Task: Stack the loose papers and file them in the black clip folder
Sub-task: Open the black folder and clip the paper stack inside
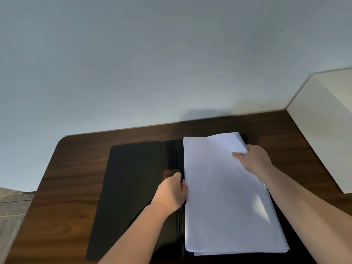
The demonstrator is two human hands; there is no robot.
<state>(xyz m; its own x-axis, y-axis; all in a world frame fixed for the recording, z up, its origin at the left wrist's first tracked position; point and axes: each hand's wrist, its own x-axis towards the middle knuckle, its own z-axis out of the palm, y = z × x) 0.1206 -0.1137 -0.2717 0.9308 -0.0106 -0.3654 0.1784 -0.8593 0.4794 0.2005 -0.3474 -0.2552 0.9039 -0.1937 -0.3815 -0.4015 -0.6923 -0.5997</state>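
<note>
Paper stack (224, 191) lies on the right half of the open black clip folder (133, 187) on the desk (76, 216), long axis 6–12 o'clock. Left hand (171, 193) is at the stack's 9 o'clock edge by the spine, fingers curled at the clip area; whether its grip holds anything I can't tell. Right hand (253, 161) sits at 2 o'clock, thumb on top, pinching the far-right sheets, corner lifted. My read: the stack must slide toward 9 o'clock under the clip, and the left hand is nearer.
</note>
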